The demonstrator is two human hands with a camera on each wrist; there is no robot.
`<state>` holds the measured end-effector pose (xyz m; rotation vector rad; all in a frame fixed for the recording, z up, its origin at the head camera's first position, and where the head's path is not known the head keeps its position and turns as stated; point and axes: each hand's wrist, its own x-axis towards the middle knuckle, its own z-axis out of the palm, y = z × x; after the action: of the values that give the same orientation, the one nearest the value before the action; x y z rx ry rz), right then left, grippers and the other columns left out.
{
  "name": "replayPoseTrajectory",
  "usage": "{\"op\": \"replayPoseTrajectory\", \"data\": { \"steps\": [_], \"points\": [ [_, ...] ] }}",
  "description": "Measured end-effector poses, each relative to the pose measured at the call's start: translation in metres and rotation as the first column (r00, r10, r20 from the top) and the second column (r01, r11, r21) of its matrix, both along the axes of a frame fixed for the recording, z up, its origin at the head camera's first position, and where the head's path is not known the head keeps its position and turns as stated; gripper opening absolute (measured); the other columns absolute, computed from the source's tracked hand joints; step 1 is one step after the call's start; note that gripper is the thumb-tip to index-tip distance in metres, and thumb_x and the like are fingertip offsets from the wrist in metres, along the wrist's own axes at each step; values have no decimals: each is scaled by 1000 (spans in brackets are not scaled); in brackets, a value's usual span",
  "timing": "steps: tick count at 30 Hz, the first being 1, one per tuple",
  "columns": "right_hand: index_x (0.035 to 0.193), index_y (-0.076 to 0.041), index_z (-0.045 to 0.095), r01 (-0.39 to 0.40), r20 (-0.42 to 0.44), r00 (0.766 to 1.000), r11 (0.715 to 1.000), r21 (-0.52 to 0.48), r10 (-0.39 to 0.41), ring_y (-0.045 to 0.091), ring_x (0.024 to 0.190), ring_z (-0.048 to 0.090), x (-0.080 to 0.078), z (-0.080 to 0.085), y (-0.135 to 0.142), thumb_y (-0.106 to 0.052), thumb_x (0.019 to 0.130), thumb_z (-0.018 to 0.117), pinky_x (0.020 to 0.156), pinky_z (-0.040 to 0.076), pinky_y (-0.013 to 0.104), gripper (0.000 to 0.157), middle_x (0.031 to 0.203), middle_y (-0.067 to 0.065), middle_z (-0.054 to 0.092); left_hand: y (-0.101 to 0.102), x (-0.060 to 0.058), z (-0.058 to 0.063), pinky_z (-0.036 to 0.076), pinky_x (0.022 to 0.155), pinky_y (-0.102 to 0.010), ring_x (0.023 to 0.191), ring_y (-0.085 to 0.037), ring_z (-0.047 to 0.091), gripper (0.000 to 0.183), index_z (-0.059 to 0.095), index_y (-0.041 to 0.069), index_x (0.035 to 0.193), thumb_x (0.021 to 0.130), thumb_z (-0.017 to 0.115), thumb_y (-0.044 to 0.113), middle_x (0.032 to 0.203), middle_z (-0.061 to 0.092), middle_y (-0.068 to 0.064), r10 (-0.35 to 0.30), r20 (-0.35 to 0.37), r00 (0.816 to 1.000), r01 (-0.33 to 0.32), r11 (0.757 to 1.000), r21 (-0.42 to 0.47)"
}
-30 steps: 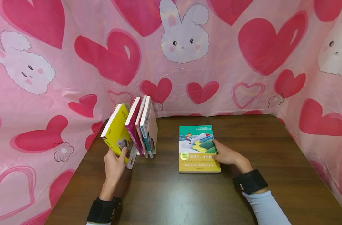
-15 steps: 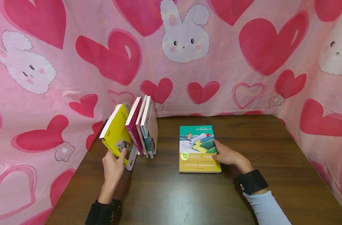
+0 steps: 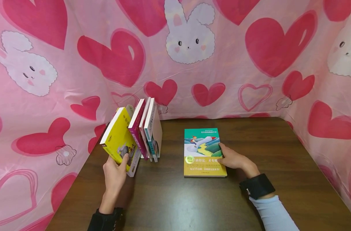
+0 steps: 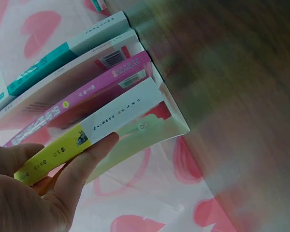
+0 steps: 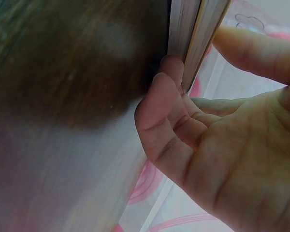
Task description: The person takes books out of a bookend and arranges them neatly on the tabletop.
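My left hand (image 3: 114, 176) grips a yellow book (image 3: 117, 138) near its lower spine, thumb on the cover and fingers behind. The book tilts left, its top away from the upright purple book (image 3: 137, 128) beside it. In the left wrist view, thumb and fingers hold either side of the yellow and white spine (image 4: 92, 128). At the right, my right hand (image 3: 236, 158) holds the right edge of a green and yellow book (image 3: 202, 146) lying flat. The right wrist view shows curled fingers (image 5: 164, 116) against its page edges (image 5: 183, 26), near the tabletop, with the thumb at the cover side.
Right of the purple book stand a thin pink book (image 3: 143, 128) and a white and teal book (image 3: 151, 128). A pale green panel (image 4: 135, 147) shows beside the yellow book. Pink heart-patterned cloth (image 3: 230, 57) surrounds the brown table (image 3: 169, 199).
My left hand has drawn the yellow book slightly left and toward me, away from the purple book. The right hand and the flat book stay in place.
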<state>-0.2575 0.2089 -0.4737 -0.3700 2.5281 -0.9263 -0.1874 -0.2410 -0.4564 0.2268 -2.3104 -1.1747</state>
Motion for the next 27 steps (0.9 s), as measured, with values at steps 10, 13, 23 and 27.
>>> {"op": "replayPoseTrajectory", "data": {
  "steps": [10,13,23,27],
  "points": [
    [159,12,14,-29,-25,999,999,-19,28,54,144,32,-7,-10,8,-32,102,68,116,26,71,90,162,38,25,0,10,5,58,81,-63,103,-49,72,41,58,-7,134,102,71,13,123,69,-32,-7,18,1000,8,1000,-12],
    [159,14,14,-8,1,1000,1000,-7,8,53,145,31,-1,-1,1,-25,101,69,117,24,71,88,162,39,23,0,14,7,58,81,-63,103,-50,71,41,57,-7,134,102,71,12,124,69,-32,-7,19,1000,7,1000,-15],
    [162,9,13,-16,-9,1000,1000,-17,16,52,144,31,-20,-32,15,-38,100,71,116,25,72,97,164,36,24,1,25,10,58,78,-64,101,-52,72,41,58,-7,135,101,73,11,122,69,-32,5,10,1000,-5,1000,-20],
    [160,11,14,-33,-30,999,999,-1,33,53,143,33,-18,-28,13,-38,101,69,115,27,72,95,162,38,25,2,29,11,58,78,-65,99,-51,72,41,59,-8,134,101,73,12,120,70,-32,14,3,1000,-14,1000,-16]
  ]
}}
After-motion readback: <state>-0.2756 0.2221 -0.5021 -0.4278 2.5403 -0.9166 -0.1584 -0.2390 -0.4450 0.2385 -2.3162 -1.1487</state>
